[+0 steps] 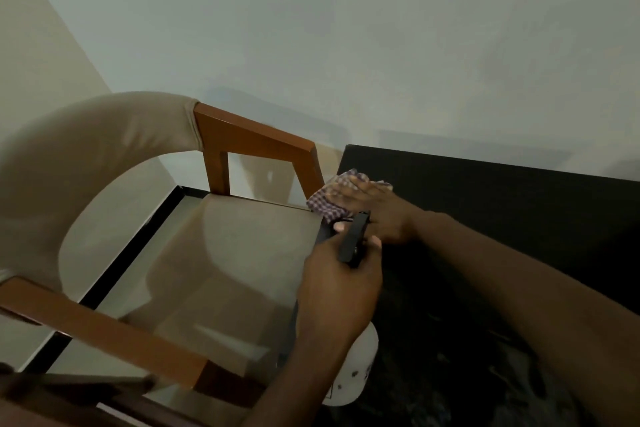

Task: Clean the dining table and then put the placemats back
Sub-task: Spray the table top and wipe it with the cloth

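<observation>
Your right hand [377, 210] flat on checked cloth [325, 200], table [485, 204] far-left corner; left hand [339, 286] clenched round spray bottle [355, 371], nozzle [355, 239] toward cloth.

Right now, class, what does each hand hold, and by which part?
The left hand grips the spray bottle by its black trigger head. The right hand presses flat on the checked cloth, gripping nothing.

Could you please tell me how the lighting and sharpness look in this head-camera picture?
Head view: dim, flat light; the dark table swallows almost all detail; soft shadows fall on the wall behind the chair; the right hand on the checked cloth is slightly motion-blurred; the bottom-left corner is smeared.
</observation>
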`<state>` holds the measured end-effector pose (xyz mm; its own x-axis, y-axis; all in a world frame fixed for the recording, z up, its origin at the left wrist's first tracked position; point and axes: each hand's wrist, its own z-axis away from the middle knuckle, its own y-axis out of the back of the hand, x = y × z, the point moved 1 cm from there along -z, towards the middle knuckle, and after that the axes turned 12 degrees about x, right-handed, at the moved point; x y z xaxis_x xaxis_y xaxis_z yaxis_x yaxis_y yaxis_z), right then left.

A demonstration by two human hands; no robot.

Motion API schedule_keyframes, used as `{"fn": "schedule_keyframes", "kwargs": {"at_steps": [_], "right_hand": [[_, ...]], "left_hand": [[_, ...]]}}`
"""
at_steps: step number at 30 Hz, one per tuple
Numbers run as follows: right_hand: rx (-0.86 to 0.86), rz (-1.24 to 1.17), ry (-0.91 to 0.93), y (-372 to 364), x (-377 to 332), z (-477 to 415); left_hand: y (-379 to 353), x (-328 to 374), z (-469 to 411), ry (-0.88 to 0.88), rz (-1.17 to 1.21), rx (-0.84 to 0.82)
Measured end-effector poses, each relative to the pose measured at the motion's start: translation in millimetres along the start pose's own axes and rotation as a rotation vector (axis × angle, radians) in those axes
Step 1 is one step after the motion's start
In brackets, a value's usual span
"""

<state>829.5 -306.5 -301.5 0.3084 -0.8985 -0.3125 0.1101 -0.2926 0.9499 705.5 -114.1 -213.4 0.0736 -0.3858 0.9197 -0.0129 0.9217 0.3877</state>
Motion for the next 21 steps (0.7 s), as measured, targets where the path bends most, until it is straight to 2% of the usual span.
{"fn": "schedule_keyframes", "kwargs": {"at_steps": [3,6,9,12,18,21], "right_hand": [[0.074,0.105,-0.228,18,32,2],[0.106,0.103,-0.465,29,45,-20],[0.104,0.048,-0.557,31,31,-50],[0.096,0.030,-0.509,26,11,-65],[0.099,0.021,-0.106,-5,-41,-13],[0.053,-0.178,-0.038,7,-73,30]], "left_hand": [[0,-1,5,-0.040,-0.002,-0.019],[-1,-2,4,-0.055,-0.005,-0.006],[1,-4,6,-0.080,0.001,-0.015],[3,-2,6,-0.061,0.013,-0.029],[1,4,-1,0.016,-0.076,-0.016],[-1,7,-2,0.020,-0.150,0.057]]}}
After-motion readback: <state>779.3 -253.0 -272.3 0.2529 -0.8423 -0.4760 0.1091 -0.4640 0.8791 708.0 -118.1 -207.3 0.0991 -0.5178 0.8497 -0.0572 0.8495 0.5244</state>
